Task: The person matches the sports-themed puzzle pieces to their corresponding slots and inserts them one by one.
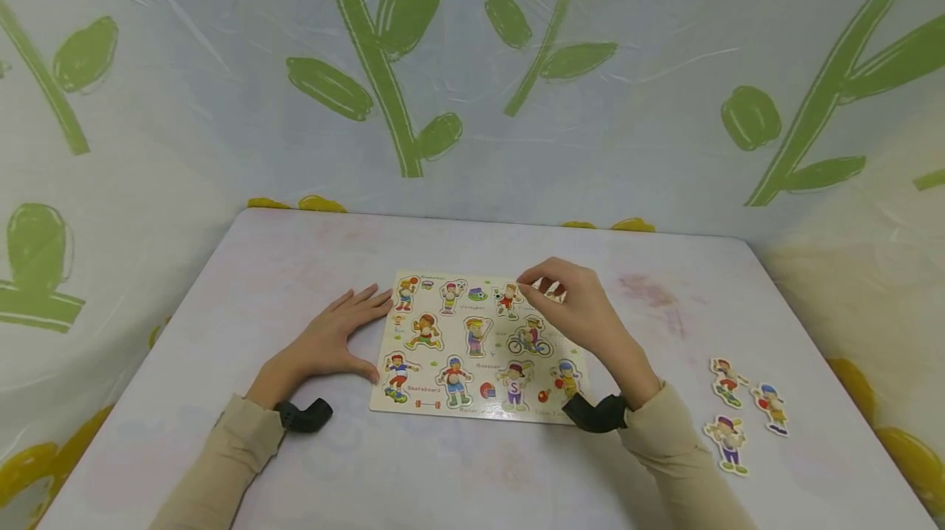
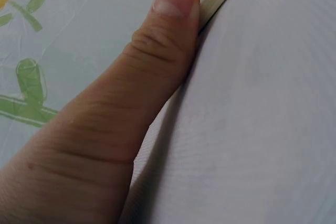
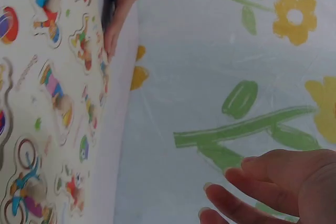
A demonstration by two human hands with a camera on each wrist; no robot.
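Observation:
A flat puzzle board (image 1: 435,366) printed with cartoon children doing sports lies on the table. My left hand (image 1: 328,337) is spread along its left side, fingertips and thumb right at the edge. In the left wrist view the thumb (image 2: 168,40) lies against the board's side (image 2: 218,6). Over the board's upper right part hovers my right hand (image 1: 572,300), fingers loosely bent, near the red-shirted soccer figure (image 1: 507,300). The right wrist view shows nothing between those fingers (image 3: 262,182). My right hand and wrist hide part of the board's right side.
Three loose cut-out figures lie on the table (image 1: 310,481) to the right: a red-and-green one (image 1: 727,383), a blue-capped one (image 1: 771,409) and a purple-trousered one with a bat (image 1: 728,444). A flower-printed curtain (image 1: 591,144) rises behind the table.

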